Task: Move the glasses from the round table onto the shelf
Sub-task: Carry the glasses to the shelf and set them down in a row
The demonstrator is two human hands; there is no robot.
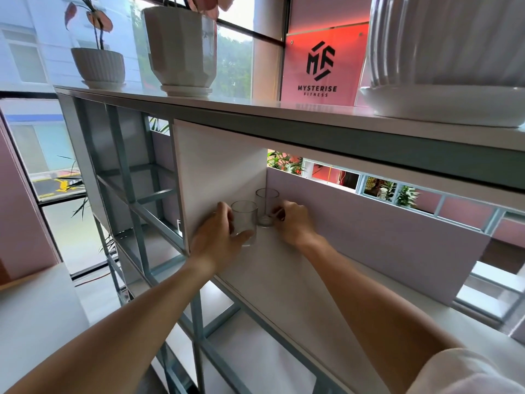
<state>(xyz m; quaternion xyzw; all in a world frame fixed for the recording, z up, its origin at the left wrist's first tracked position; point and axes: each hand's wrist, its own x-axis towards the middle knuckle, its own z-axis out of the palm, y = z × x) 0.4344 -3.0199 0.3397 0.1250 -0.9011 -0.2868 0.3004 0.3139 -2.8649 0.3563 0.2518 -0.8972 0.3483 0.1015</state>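
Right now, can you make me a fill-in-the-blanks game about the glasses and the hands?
1. The left hand holds the nearer glass inside the ____ compartment.
2. The right hand holds the farther glass near the compartment's back ____.
3. The number of glasses in view is ____.
4. On top of the shelf stand white plant ____, like the faceted one.

Missing words: shelf; corner; two; pots

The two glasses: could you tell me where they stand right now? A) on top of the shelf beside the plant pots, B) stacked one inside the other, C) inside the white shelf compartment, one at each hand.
C: the left hand grips the nearer glass and the right hand is at the farther glass, both upright on the compartment floor.
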